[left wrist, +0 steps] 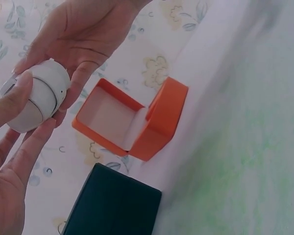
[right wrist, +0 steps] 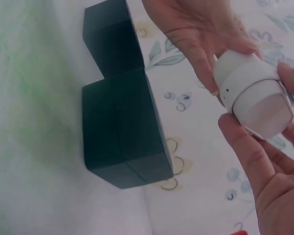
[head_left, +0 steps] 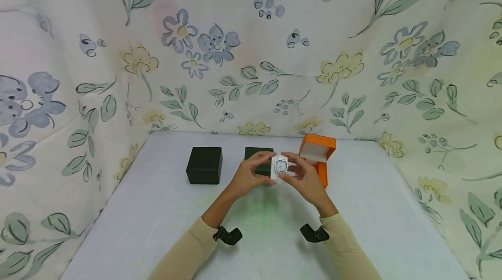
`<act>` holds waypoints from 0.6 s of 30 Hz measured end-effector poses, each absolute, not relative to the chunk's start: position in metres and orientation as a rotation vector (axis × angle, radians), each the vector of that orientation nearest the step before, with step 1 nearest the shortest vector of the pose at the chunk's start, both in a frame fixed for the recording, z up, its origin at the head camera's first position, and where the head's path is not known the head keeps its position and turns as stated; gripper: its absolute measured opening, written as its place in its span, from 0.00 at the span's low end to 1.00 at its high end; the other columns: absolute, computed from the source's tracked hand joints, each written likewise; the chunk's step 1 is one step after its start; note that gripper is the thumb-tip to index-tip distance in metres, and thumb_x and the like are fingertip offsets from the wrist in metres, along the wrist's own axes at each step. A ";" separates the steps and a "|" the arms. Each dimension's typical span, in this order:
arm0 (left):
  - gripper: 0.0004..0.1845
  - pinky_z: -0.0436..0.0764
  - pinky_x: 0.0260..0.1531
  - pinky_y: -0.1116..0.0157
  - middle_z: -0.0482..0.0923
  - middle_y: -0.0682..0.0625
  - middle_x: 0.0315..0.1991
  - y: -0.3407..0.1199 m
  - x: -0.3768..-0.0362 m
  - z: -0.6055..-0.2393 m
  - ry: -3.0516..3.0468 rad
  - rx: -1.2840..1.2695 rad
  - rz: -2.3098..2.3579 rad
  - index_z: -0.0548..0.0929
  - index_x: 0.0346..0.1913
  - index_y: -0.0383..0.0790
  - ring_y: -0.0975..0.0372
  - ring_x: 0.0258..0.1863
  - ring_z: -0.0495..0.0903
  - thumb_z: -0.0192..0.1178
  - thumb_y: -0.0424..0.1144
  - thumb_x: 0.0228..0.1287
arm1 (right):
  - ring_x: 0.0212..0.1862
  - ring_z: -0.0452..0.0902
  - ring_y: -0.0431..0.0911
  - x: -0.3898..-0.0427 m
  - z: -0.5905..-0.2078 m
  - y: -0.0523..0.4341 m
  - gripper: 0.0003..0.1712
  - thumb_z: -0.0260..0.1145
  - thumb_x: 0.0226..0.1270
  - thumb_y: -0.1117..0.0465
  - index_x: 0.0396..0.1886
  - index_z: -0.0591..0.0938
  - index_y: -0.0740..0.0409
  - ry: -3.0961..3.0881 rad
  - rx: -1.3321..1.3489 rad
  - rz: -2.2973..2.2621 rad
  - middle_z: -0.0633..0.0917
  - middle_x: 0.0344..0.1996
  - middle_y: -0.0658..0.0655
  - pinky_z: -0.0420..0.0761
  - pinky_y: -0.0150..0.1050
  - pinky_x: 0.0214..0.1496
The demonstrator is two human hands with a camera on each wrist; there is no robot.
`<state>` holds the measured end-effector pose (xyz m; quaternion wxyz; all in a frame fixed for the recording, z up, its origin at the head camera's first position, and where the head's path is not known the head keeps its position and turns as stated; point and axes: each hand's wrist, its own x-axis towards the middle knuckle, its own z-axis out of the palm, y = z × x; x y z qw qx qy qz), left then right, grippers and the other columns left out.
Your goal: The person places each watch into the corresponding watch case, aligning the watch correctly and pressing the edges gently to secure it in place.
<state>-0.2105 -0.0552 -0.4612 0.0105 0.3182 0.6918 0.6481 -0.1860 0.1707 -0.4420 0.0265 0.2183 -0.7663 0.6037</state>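
A wristwatch (head_left: pixel 280 166) with a white strap and a squarish white dial sits wrapped around a white cushion (right wrist: pixel 269 115). My left hand (head_left: pixel 252 169) pinches it from the left, thumb below and fingers above. From the right, my right hand (head_left: pixel 305 176) also holds it between thumb and fingers. Watch and cushion are up off the table, in front of the dark green box (head_left: pixel 259 153), which they and the left hand partly cover. In the left wrist view the white strap (left wrist: pixel 46 90) circles the cushion, and the dial is turned mostly away.
An orange box (head_left: pixel 319 141) stands with its lid raised behind the right hand, pale lining showing. A black-looking closed box (head_left: pixel 204 165) is at the left. All rest on a white table (head_left: pixel 157 227), with a floral cloth (head_left: pixel 251 53) hanging behind and at the sides.
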 end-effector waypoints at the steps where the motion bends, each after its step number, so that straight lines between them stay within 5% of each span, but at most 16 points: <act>1: 0.39 0.88 0.44 0.59 0.69 0.52 0.69 -0.055 -0.210 -0.461 2.157 0.996 2.026 0.74 0.72 0.42 0.53 0.64 0.75 0.75 0.28 0.56 | 0.56 0.79 0.57 -0.186 -0.442 0.171 0.33 0.74 0.66 0.64 0.70 0.75 0.51 -2.369 0.667 1.867 0.77 0.64 0.57 0.84 0.38 0.56; 7: 0.39 0.88 0.45 0.60 0.69 0.51 0.69 -0.052 -0.210 -0.460 2.144 0.970 2.035 0.75 0.72 0.47 0.53 0.64 0.74 0.75 0.27 0.56 | 0.55 0.80 0.56 -0.185 -0.443 0.172 0.32 0.74 0.67 0.61 0.70 0.76 0.52 -2.381 0.635 1.830 0.79 0.61 0.58 0.81 0.54 0.60; 18: 0.39 0.88 0.44 0.61 0.69 0.53 0.68 -0.051 -0.210 -0.462 2.187 0.959 1.984 0.73 0.73 0.42 0.54 0.64 0.74 0.75 0.29 0.57 | 0.57 0.78 0.60 -0.184 -0.446 0.175 0.34 0.75 0.64 0.64 0.69 0.76 0.50 -2.358 0.645 1.904 0.76 0.65 0.57 0.85 0.37 0.53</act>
